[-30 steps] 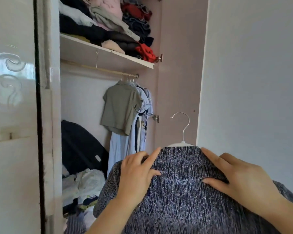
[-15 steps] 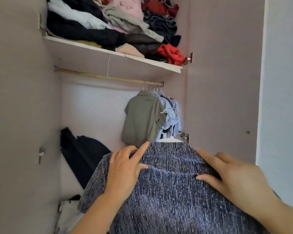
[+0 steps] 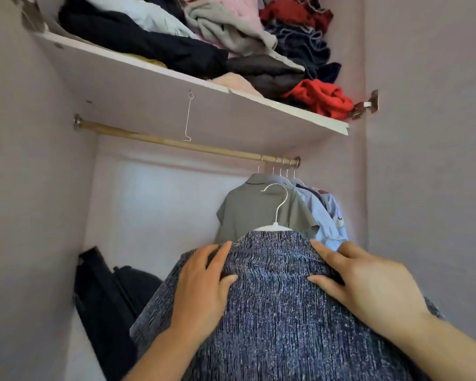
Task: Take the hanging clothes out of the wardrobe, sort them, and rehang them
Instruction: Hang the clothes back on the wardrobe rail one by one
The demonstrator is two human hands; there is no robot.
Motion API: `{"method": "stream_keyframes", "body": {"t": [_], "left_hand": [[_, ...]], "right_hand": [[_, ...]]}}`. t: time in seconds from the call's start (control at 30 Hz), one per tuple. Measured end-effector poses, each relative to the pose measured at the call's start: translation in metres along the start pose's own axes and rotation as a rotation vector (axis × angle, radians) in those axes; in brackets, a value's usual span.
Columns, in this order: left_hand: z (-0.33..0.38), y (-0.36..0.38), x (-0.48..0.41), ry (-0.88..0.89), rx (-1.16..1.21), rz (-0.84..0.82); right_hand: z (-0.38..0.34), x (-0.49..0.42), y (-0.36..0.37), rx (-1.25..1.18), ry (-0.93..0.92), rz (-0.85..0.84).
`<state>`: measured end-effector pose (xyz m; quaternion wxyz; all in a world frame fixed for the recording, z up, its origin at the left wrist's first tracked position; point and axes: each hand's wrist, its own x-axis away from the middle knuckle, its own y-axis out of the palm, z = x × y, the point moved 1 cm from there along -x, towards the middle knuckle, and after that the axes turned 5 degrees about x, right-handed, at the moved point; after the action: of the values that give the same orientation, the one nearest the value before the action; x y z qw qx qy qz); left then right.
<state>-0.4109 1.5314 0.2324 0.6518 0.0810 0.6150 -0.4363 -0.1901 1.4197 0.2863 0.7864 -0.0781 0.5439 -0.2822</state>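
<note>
My left hand (image 3: pixel 201 287) and right hand (image 3: pixel 368 287), apart, each grip a shoulder of the blue top (image 3: pixel 275 320). Its hanger (image 3: pixel 276 226) stands hook-up between them, below the rail (image 3: pixel 176 144), which runs left to right above.

Home wardrobe interior, clothes storage.
Hanging rail (image 3: pixel 176 144) above the left hand (image 3: pixel 201 284); hung shirts (image 3: pixel 253 213) just beyond the right hand (image 3: pixel 368 284); shelf (image 3: pixel 149 105) higher up, heaped with loose clothes (image 3: pixel 231 31); dark bag (image 3: pixel 107 298) low, left of the left hand.
</note>
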Motion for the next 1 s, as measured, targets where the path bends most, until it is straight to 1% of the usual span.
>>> {"method": "stream_keyframes", "body": {"t": [0.07,0.17,0.3,0.43,0.67,0.8,0.93,1.0], "left_hand": [[-0.017,0.015,-0.020,-0.021,-0.009,-0.028],[-0.038,0.038,-0.043,-0.015,-0.049,-0.081],[-0.066,0.065,-0.070,0.005,-0.104,-0.111],[-0.092,0.091,-0.100,-0.020,-0.168,-0.123],[-0.117,0.131,-0.170,-0.028,-0.242,-0.078],[-0.127,0.144,-0.188,-0.013,-0.278,-0.066],[-0.138,0.158,-0.189,-0.025,-0.299,-0.092],[-0.142,0.165,-0.184,-0.038,-0.307,-0.124]], "right_hand": [[-0.001,-0.032,0.018,0.048,0.031,-0.024],[0.001,-0.078,0.050,0.034,0.046,-0.136],[0.005,-0.147,0.104,0.066,0.049,-0.078],[0.011,-0.211,0.153,0.026,0.042,-0.033],[0.024,-0.310,0.216,0.017,0.084,0.015],[0.021,-0.341,0.242,0.004,0.118,0.018],[0.000,-0.342,0.276,0.001,0.101,-0.085],[-0.012,-0.332,0.289,0.001,0.085,-0.092]]}}
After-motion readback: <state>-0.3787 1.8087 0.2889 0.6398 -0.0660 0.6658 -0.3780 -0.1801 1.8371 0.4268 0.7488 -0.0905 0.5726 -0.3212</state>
